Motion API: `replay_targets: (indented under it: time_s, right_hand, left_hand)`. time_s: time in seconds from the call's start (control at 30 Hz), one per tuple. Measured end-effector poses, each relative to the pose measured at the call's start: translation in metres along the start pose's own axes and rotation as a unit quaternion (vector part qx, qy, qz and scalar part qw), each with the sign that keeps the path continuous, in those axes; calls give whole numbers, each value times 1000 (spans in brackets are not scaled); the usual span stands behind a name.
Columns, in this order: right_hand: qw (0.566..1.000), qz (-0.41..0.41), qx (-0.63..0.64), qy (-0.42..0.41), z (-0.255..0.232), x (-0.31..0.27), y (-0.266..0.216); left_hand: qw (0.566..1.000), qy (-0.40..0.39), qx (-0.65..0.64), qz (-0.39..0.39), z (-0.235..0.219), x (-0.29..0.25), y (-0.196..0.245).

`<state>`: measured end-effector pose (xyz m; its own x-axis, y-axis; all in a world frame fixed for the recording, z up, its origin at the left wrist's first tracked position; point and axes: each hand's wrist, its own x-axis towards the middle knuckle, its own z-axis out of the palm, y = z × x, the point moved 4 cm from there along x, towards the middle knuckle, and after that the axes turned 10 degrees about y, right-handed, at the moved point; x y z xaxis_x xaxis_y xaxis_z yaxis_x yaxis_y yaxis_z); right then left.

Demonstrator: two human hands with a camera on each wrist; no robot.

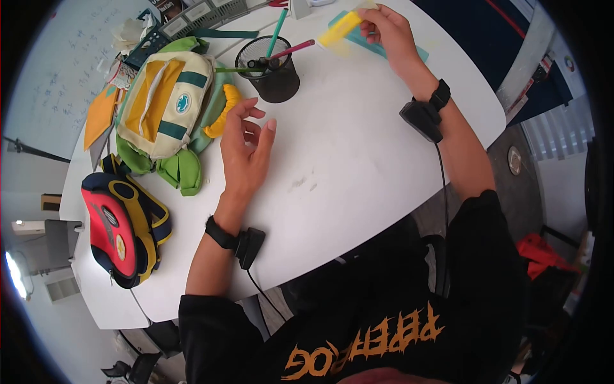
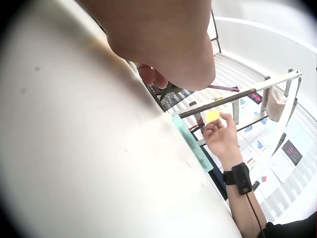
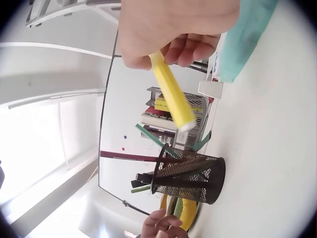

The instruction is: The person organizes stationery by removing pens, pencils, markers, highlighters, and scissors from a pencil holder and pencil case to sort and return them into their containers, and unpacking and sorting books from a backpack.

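Note:
My right hand (image 1: pixel 390 40) pinches one end of a yellow tube with pale ends (image 1: pixel 341 27), over a flat teal item (image 1: pixel 416 54) at the table's far side. The tube (image 3: pixel 172 94) is blurred in the right wrist view and points down toward the pen cup. My left hand (image 1: pixel 246 150) hovers with fingers loosely bent, holding nothing, near the black mesh pen cup (image 1: pixel 276 86). A green stick (image 1: pixel 277 32) and a dark red one (image 1: pixel 294 49) stick out of the cup. Beside the left fingertips is a curved yellow handle (image 1: pixel 224 114).
A cream and green bag (image 1: pixel 169 105) with a yellow pocket lies left of the cup. Nearer me is a red and navy bag (image 1: pixel 118 233). Orange envelope (image 1: pixel 100 118) and grey rack (image 1: pixel 198 14) sit along the back. Cables hang from both wrist cameras.

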<state>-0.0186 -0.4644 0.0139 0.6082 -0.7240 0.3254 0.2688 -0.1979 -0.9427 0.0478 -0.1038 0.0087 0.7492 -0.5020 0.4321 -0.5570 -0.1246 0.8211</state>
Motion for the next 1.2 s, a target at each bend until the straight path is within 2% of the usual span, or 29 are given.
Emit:
replay_targets:
  time_s: [0.07, 0.1, 0.17, 0.4, 0.5, 0.57, 0.6, 0.67, 0.8, 0.87, 1.0, 1.1, 1.2]
  right_hand:
    - [990, 98, 72, 64, 0, -8, -5]
    - [991, 96, 72, 64, 1, -6, -5]
    - [942, 205, 239, 117, 1, -4, 4]
    - [906, 206, 368, 44, -21, 11, 27]
    - [907, 196, 362, 90, -16, 5, 11]
    - [962, 121, 225, 91, -11, 0, -3]
    - [962, 122, 225, 91, -12, 1, -1]
    - [991, 90, 73, 63, -15, 4, 1]
    - [995, 48, 42, 76, -7, -3, -8]
    - [999, 3, -3, 48, -10, 2, 0]
    - [998, 8, -7, 65, -6, -4, -7]
    - [997, -29, -59, 36, -6, -5, -12]
    - [999, 4, -26, 34, 2, -9, -13]
  left_hand:
    - [1000, -1, 3, -5, 0, -1, -1]
    - [1000, -4, -5, -10, 0, -1, -2]
    - [1000, -6, -14, -15, 1, -1, -5]
    - [1000, 3, -23, -14, 2, -1, -8]
    - [1000, 1, -20, -14, 2, -1, -7]
    - [1000, -1, -16, -19, 3, -1, -7]
    - [1000, -3, -17, -16, 2, -1, -6]
    - [1000, -5, -16, -14, 2, -1, -6]
    - [1000, -7, -20, -15, 3, -1, -6]
    - [1000, -6, -22, -16, 3, -1, -6]
    - [1000, -9, -23, -18, 4, -1, -8]
    - [1000, -8, -24, -17, 3, 0, -8]
    - [1000, -11, -20, -15, 4, -2, -8]
